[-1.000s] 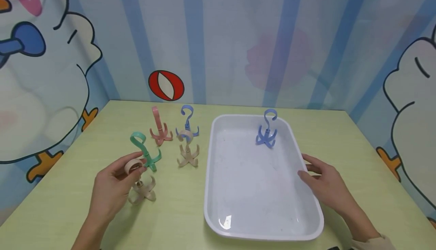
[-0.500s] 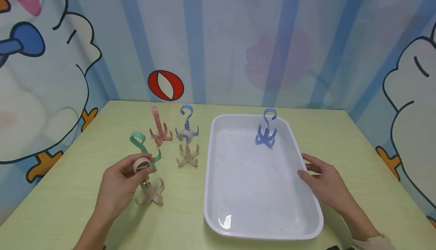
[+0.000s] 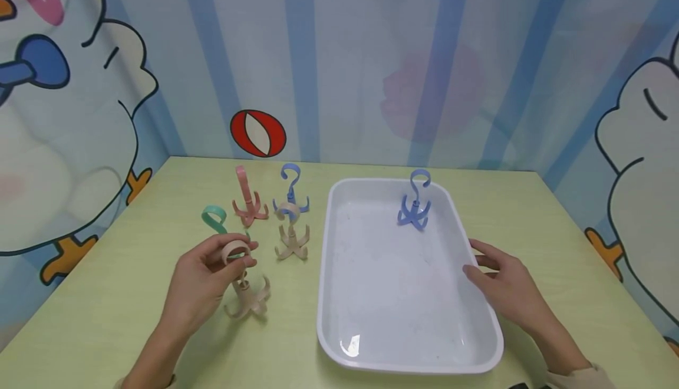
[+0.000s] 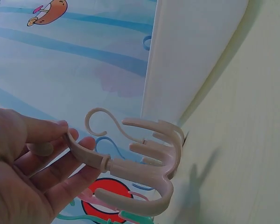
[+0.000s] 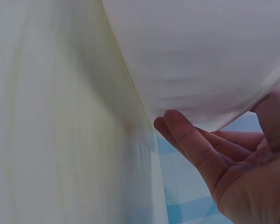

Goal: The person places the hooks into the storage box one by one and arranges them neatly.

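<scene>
From where I stand, the person's left hand (image 3: pixel 198 286) has a beige hook (image 3: pixel 249 302) pinched by its curved top between thumb and fingers, the four prongs hanging below. A second ago that hook is further over to the left; now hand and hook have slid across toward the white tray (image 3: pixel 403 300), though they are short of it, over the table (image 3: pixel 286 342). The prongs look lifted clear of the tabletop, though from this angle I can't swear to the lowest one.

The shift also changes what I can see of the green hook (image 3: pixel 214 217): earlier its prongs show beside the fingers, and now the hand covers nearly all but the loop. The second beige hook (image 3: pixel 292 243) stands just to the right of the hand, nearer to it than before but unmoved itself. Behind it, the pink hook (image 3: pixel 249 206) and a blue hook (image 3: pixel 291 184) are where they were.

The right hand (image 3: pixel 506 287) hasn't budged: it grips the tray's right side, thumb at the rim and fingers along the outside wall. The tray keeps its place too, with another blue hook (image 3: pixel 414 213) at its far right corner, just as before.
</scene>
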